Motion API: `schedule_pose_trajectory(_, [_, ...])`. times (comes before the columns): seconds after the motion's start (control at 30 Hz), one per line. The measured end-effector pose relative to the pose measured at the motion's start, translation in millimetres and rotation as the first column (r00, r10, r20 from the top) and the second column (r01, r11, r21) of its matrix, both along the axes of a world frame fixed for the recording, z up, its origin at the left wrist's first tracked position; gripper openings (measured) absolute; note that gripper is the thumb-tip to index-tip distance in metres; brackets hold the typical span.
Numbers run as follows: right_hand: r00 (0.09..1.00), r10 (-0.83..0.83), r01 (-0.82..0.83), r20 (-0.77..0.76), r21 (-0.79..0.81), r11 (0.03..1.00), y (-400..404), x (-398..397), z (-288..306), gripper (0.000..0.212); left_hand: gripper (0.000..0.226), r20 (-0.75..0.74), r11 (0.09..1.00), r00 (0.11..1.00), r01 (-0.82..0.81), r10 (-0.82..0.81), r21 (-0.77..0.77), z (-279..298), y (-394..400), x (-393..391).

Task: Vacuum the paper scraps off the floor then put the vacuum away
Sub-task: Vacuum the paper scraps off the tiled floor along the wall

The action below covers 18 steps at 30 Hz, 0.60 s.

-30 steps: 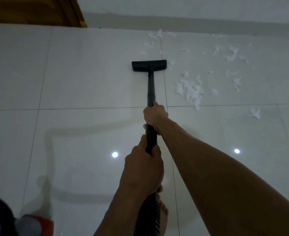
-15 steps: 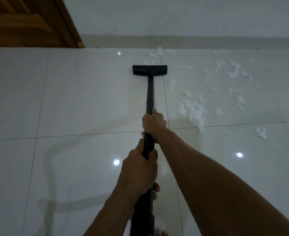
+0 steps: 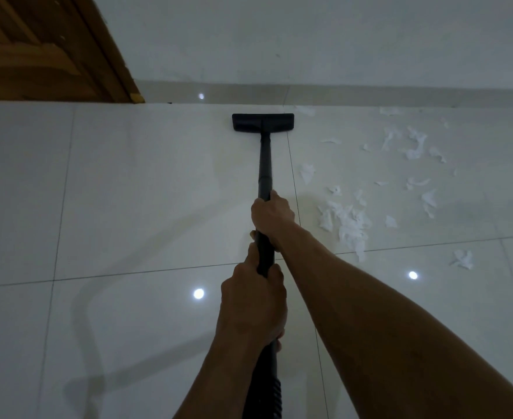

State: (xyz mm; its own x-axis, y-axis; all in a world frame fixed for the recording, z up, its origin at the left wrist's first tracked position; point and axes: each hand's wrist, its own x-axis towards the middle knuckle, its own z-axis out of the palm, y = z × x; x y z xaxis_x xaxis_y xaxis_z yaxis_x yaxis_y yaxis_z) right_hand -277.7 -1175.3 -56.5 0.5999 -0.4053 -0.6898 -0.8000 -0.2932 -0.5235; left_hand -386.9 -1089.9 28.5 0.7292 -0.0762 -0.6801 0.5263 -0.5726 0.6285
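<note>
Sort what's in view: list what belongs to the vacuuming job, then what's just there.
Job:
vacuum wand, gripped by left hand and right hand
floor head
paper scraps

Just there:
wooden door
wall

There is 1 view only, from a camera on the person's head, looking forward and steeply down along both forearms. The right hand and left hand sit close under the lens; the tiled floor stretches toward 12 o'clock, ending at the wall, far off.
</note>
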Motion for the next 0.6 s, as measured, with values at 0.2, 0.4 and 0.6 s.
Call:
schedule_pose_trajectory(0.2, [0.996,0.083,-0.084,-0.019,-0.088,0.993,-5.9,22.5,-0.5,0.041,0.034,0.026,0.999,0.999,0.025,-0.026,0.039,4.8,-6.5,20.3])
schedule_pose_trajectory(0.4, [0.997,0.073,-0.075,-0.02,-0.092,0.993,-29.1,42.8,3.5,0.038,0.033,0.05,1.0,0.998,0.026,-0.026,0.01,4.5,-26.5,38.7])
schedule_pose_trajectory(0.6, [0.999,0.037,-0.037,-0.003,-0.104,0.994,-65.9,54.2,3.5,0.04,0.031,0.057,1.0,0.998,0.012,-0.011,-0.028,0.6,-62.1,49.5])
